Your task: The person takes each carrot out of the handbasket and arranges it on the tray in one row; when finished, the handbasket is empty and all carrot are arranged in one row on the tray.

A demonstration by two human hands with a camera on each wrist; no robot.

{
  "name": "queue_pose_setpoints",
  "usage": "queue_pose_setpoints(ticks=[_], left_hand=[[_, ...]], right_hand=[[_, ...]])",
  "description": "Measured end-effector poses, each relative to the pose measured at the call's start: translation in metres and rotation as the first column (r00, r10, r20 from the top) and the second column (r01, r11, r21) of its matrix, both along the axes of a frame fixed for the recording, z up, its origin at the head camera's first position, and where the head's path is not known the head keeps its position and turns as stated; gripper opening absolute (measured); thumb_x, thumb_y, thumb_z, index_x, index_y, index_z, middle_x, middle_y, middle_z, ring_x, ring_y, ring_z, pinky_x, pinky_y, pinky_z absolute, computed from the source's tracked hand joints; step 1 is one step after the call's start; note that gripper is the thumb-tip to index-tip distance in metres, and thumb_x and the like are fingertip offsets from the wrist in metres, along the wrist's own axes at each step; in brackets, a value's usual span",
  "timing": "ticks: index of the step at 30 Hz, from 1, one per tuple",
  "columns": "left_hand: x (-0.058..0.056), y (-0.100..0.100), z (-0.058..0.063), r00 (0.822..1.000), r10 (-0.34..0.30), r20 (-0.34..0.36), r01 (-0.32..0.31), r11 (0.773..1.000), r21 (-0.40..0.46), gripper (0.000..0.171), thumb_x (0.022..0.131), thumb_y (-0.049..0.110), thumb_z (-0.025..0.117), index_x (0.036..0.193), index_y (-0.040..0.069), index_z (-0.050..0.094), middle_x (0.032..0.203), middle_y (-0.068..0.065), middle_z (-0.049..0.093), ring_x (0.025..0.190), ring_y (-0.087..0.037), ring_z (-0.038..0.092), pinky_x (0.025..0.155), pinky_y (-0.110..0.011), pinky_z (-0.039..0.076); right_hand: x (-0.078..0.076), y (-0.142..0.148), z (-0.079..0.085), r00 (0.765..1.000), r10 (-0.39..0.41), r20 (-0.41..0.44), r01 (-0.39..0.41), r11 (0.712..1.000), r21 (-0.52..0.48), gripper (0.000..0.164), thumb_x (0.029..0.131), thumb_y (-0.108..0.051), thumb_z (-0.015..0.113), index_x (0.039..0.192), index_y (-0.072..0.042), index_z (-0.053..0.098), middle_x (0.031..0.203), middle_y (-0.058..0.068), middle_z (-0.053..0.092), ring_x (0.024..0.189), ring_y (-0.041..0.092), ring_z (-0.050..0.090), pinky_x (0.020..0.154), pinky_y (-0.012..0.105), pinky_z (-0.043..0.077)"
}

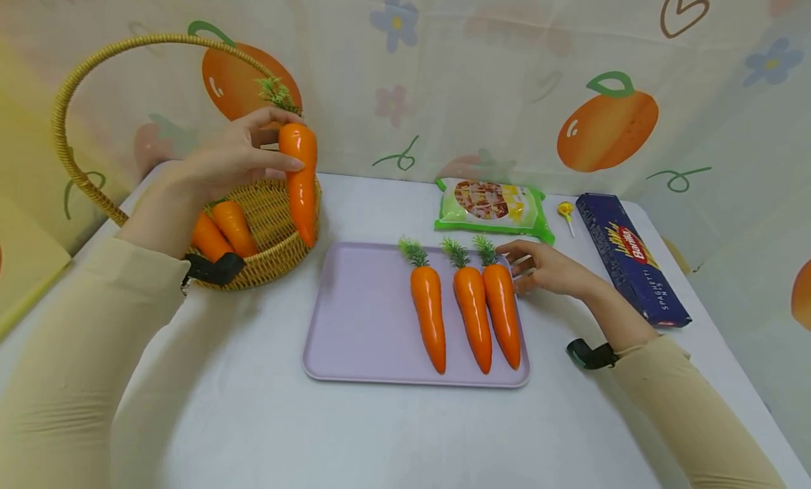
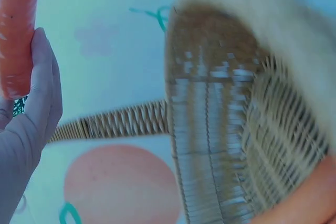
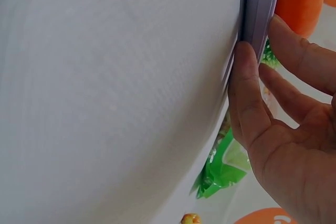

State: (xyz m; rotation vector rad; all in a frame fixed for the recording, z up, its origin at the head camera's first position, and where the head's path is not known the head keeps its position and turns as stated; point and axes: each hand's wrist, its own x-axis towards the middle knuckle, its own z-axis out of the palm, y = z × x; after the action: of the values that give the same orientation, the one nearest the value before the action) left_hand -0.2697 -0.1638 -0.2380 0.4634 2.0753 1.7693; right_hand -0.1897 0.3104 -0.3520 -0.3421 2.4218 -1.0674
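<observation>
Tray [image 1: 367,313] has room between carrots [image 1: 472,306] and left edge [image 1: 318,306].

A held carrot [image 1: 300,183] points down near the basket [image 1: 272,262]; three orange carrots [image 1: 472,313] lie at right on the tray [image 1: 364,313].

The work surface is a white table [image 1: 405,436] with a plain top and a rounded far right corner. Items resting directly on it, from left to right: a woven basket [image 1: 281,255], standing upright toward the far left; a shallow lilac tray [image 1: 357,313], lying flat near the middle, just beside the basket; a green packet [image 1: 526,225], lying behind the tray; a yellow lollipop [image 1: 566,210], located between packet and box; and a dark blue spaghetti box [image 1: 627,253], lying aslant near the right edge.
</observation>
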Motion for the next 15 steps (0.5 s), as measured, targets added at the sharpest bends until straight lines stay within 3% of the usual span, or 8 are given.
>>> queue_pose_setpoints(ticks=[6,15], left_hand=[[0.009,0.022,0.002,0.997,-0.038,-0.060,0.029,0.988,-0.149,0.050,0.091,0.011,0.068,0.134,0.024,0.044,0.129,0.000,0.050,0.100,-0.016,0.061,0.080,-0.023,0.056],[0.020,0.053,-0.017,0.990,-0.117,-0.076,0.097,0.969,-0.229,0.052,0.090,0.015,0.068,0.136,0.020,0.044,0.134,-0.007,0.050,0.109,-0.024,0.058,0.088,-0.032,0.053]], right_hand=[[-0.001,0.002,-0.001,1.000,0.003,-0.006,-0.003,1.000,0.022,0.066,0.083,0.003,0.066,0.144,0.001,0.042,0.138,0.027,0.047,0.112,0.034,0.056,0.084,0.026,0.057],[0.000,0.001,-0.002,1.000,0.003,-0.013,-0.003,1.000,-0.001,0.066,0.082,0.003,0.066,0.144,0.001,0.043,0.137,0.027,0.048,0.111,0.032,0.057,0.084,0.025,0.057]])
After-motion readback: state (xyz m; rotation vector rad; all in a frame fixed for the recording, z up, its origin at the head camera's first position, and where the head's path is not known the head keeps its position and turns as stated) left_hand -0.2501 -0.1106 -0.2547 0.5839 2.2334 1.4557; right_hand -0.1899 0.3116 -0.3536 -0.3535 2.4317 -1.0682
